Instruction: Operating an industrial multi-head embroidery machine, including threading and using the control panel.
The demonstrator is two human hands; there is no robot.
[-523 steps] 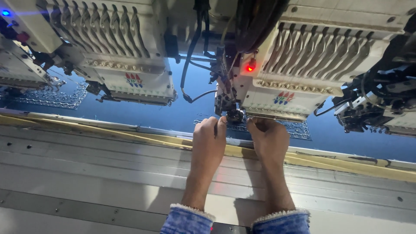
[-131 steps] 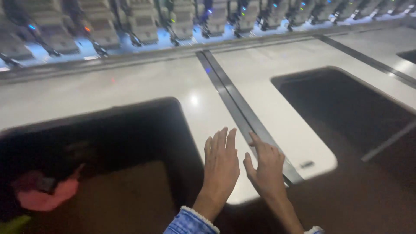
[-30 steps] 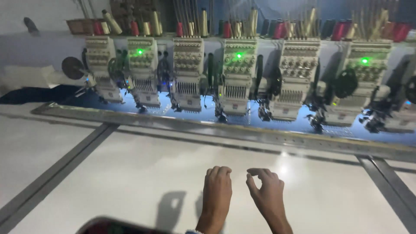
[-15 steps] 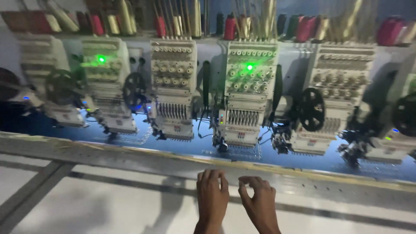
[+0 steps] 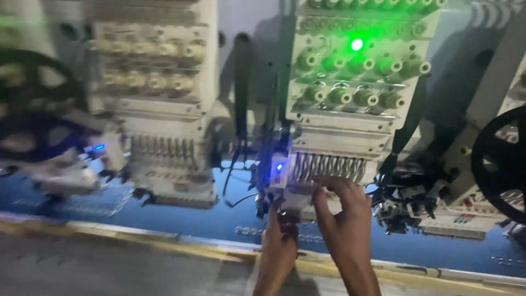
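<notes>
You are standing in a textile workshop, the kind that runs machine embroidery. Sewing heads point(image 5: 350, 104) are sitting side by side in a row along one long machine, each carrying knobs and a bank of needles point(image 5: 329, 167); another head point(image 5: 159, 98) is showing to the left. A green lamp point(image 5: 356, 44) is glowing on the nearer one. Blue cloth point(image 5: 219, 222) is lying stretched flat under the heads, stitched patterns showing on it, and a yellow rail point(image 5: 137, 241) is running along the front edge of the machine bed. A black wheel point(image 5: 501, 164) is hanging at the right.
</notes>
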